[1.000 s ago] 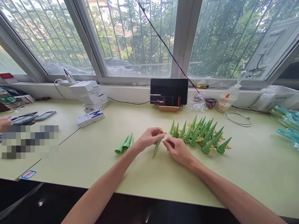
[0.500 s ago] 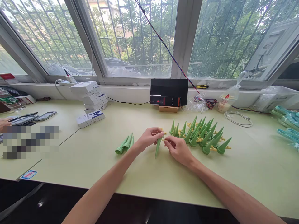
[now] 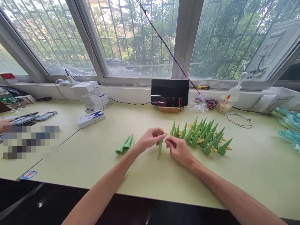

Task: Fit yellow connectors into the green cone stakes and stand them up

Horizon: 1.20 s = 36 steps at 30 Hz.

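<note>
Pinched in my left hand [image 3: 150, 138] is a green plant-watering spike [image 3: 160, 150], its pointed tip hanging down above the table. My right hand [image 3: 180, 149] is closed at the spike's upper right side, its fingertips on a small yellow valve [image 3: 164, 140] that is mostly hidden. Whether the valve is seated in the spike, I cannot tell. Left of my left hand lie several green spikes [image 3: 126, 144] with no yellow parts showing. Beyond my right hand, many green spikes [image 3: 207, 137] with yellow valves stand points up in a cluster.
White boxes [image 3: 91, 97] are stacked at the back left. A black tablet [image 3: 170, 90] leans by the windowsill, with a cup in a bag [image 3: 227, 102] and a white cable [image 3: 239, 120] to its right. At far left, another person's hand [image 3: 6, 124] is near several phones [image 3: 46, 116].
The held spike has swung a little, its tip now slightly further right and more upright. My left fingertips have shifted slightly right; my right hand stays almost in place.
</note>
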Tool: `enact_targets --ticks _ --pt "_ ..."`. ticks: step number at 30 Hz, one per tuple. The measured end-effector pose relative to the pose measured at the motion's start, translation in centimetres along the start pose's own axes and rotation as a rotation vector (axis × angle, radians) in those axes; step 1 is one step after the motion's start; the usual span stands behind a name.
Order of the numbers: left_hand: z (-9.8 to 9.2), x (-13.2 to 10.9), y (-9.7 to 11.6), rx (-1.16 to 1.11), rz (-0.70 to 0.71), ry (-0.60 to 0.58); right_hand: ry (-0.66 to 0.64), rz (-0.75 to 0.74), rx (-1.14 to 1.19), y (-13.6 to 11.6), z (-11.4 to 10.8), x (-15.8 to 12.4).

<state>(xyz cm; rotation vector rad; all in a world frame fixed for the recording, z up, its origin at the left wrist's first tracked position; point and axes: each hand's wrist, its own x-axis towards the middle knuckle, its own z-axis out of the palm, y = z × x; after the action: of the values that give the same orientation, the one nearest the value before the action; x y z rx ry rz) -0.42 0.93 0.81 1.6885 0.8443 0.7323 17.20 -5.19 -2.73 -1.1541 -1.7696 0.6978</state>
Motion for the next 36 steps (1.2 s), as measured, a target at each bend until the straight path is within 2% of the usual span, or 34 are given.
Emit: enact_targets --ticks 13,36 --pt "0.15 -0.09 0.25 0.012 0.021 -0.014 -0.026 -0.004 0.001 -0.30 -0.09 0.09" --pt "0.01 0.09 -0.16 -0.026 0.006 0.035 -0.009 -0.006 -0.027 -0.55 -0.11 0.07"
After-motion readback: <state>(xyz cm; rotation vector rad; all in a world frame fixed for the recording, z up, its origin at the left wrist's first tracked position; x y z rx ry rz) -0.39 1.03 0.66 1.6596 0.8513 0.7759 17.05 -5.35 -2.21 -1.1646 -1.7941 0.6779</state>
